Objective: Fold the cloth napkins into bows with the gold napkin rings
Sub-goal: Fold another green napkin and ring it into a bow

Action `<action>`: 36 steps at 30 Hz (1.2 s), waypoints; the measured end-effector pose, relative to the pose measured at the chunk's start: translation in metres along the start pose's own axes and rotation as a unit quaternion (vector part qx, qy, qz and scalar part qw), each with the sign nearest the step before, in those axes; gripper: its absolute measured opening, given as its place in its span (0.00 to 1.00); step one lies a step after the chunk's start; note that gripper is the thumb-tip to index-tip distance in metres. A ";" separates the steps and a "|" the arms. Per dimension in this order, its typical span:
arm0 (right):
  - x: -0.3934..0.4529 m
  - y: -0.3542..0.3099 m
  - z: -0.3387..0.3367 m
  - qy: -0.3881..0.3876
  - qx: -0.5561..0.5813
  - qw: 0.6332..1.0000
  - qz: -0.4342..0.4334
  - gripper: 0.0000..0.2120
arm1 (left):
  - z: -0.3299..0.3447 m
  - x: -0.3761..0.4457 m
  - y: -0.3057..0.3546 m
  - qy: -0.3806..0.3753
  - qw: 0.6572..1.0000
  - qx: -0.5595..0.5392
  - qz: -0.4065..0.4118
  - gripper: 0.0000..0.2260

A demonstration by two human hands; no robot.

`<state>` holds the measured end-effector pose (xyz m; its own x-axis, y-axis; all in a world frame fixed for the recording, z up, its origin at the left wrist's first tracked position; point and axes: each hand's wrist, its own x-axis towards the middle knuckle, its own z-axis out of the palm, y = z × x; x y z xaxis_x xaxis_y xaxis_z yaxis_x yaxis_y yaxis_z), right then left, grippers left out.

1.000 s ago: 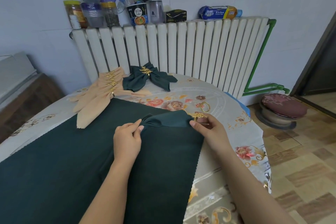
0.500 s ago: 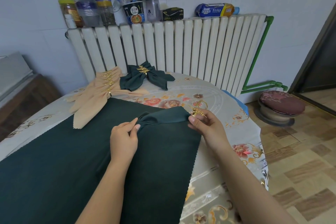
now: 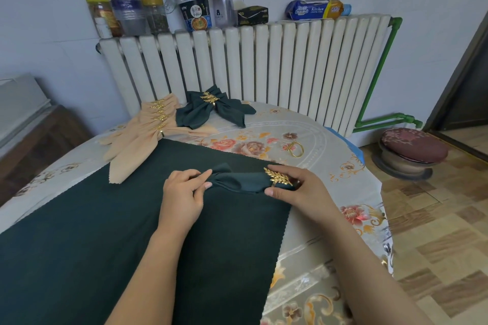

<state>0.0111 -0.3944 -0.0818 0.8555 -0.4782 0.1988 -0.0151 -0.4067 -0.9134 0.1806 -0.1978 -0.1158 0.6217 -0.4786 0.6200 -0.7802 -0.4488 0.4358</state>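
On the bench, the left hand [image 3: 182, 192] pinches the gathered green napkin [image 3: 237, 182] to keep its pleats bunched while the right hand [image 3: 298, 187], fingers curled round the gold ring [image 3: 280, 179], works it onto the end. The packet [image 3: 314, 9] on the radiator reads "Kitchen".

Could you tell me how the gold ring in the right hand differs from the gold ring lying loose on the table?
The held ring is threaded on the gathered end of the green napkin and pinched by the right hand; the loose ring is empty and untouched. The held ring sits over the green cloth, the loose one farther back on the floral tablecloth. The held ring's leaf faces up clearly; the loose ring's ornament is harder to see. Both are gold.
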 end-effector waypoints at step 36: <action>-0.002 0.001 0.022 -0.045 -0.251 0.965 -0.055 0.24 | 0.002 -0.003 0.017 -0.012 0.999 0.044 -0.005 0.11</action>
<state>0.0213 -0.3766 -0.0906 0.9074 -0.3506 0.2317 -0.1521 -0.7880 -0.5966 0.1660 -0.2051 -0.1113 0.6320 -0.4909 0.5997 -0.7651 -0.5184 0.3819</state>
